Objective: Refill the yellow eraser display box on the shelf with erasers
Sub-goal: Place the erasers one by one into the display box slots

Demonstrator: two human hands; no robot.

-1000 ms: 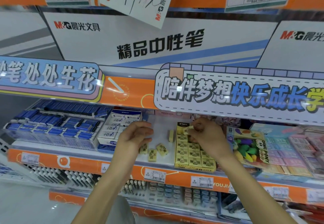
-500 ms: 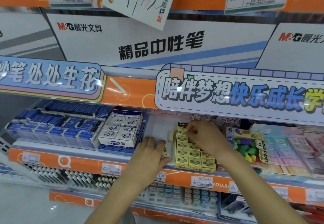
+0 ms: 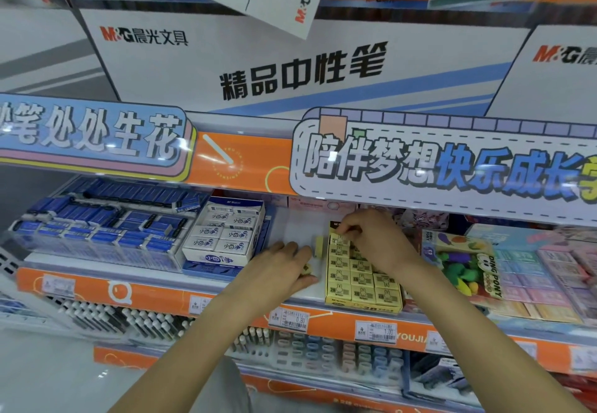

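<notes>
The yellow eraser display box (image 3: 363,307) sits on the shelf, packed with rows of yellow rabbit-print erasers (image 3: 361,278). My right hand (image 3: 378,239) rests over the box's back rows, fingertips pinching one eraser at the back left corner. My left hand (image 3: 281,267) lies palm down on the white shelf just left of the box, covering loose yellow erasers; one (image 3: 307,269) peeks out by the thumb. Another loose eraser (image 3: 318,246) stands upright beside the box.
A white eraser box (image 3: 226,238) and trays of blue erasers (image 3: 97,228) stand to the left. A fruit-eraser pack (image 3: 462,257) and pastel packs (image 3: 549,267) stand to the right. An overhanging sign strip (image 3: 420,167) hangs low above the shelf. Price tags (image 3: 374,332) line the shelf edge.
My left hand came down from mid-air onto the loose erasers on the shelf and moved right toward the box. My right hand lowered to the box's back left corner.
</notes>
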